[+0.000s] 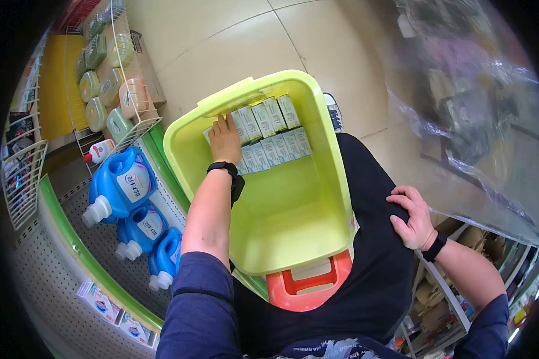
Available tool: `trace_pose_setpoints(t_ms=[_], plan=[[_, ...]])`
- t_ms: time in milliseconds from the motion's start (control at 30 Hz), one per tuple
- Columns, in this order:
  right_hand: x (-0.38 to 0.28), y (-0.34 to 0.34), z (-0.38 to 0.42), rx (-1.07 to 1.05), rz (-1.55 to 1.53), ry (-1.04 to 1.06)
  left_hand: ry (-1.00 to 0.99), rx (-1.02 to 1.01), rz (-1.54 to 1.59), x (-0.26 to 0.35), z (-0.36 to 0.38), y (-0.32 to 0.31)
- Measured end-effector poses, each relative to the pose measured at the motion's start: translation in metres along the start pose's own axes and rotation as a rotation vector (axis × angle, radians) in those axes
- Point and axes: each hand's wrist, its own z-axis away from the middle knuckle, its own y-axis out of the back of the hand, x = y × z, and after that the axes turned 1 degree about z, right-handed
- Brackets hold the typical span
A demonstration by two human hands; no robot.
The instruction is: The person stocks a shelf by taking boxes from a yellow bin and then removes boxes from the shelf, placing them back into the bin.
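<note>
Left hand [226,143] among small white boxes [263,124] in a green tub [284,209]
The boxes stand in two rows toward 12 o'clock of the tub; the left fingers lie over the far row at 11, whether clamped on a box I cannot tell; the right hand [414,220] rests between 3 and 4 on a dark trouser leg [371,197], fingers slightly apart; blue bottles [147,224] at 8

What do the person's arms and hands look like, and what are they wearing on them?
The left hand and right hand have no gloves. Each wrist wears something black: the left strap has a wide dark piece at its side, and the right band looks plain. The left sleeve and right sleeve are dark blue, leaving the forearms bare.
</note>
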Motion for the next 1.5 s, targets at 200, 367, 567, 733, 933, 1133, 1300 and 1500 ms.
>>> trace_pose_setpoints(t_ms=[200,367,567,733,933,1133,1300,1500], plan=[[-0.001,-0.002,0.001,0.028,0.001,0.007,-0.039,-0.114,0.016,-0.001,0.023,0.039],[-0.003,-0.005,0.005,0.057,0.055,0.007,-0.145,0.206,0.323,0.0,0.097,0.087],[-0.005,-0.019,0.014,0.121,0.108,-0.053,-0.001,0.161,0.622,0.013,0.219,0.193],[-0.009,-0.029,0.019,0.18,0.13,-0.029,0.034,0.376,0.81,-0.022,0.299,0.295],[-0.011,-0.033,0.027,0.206,0.089,-0.016,0.22,0.779,0.43,-0.136,0.34,0.395],[-0.013,-0.036,0.035,0.237,0.138,-0.112,0.333,0.736,0.195,-0.22,0.345,0.42],[-0.014,-0.035,0.03,0.236,0.152,-0.116,0.443,0.729,0.265,-0.256,0.335,0.397],[-0.011,-0.035,0.021,0.229,0.19,-0.089,0.473,0.726,0.239,-0.292,0.32,0.37]])
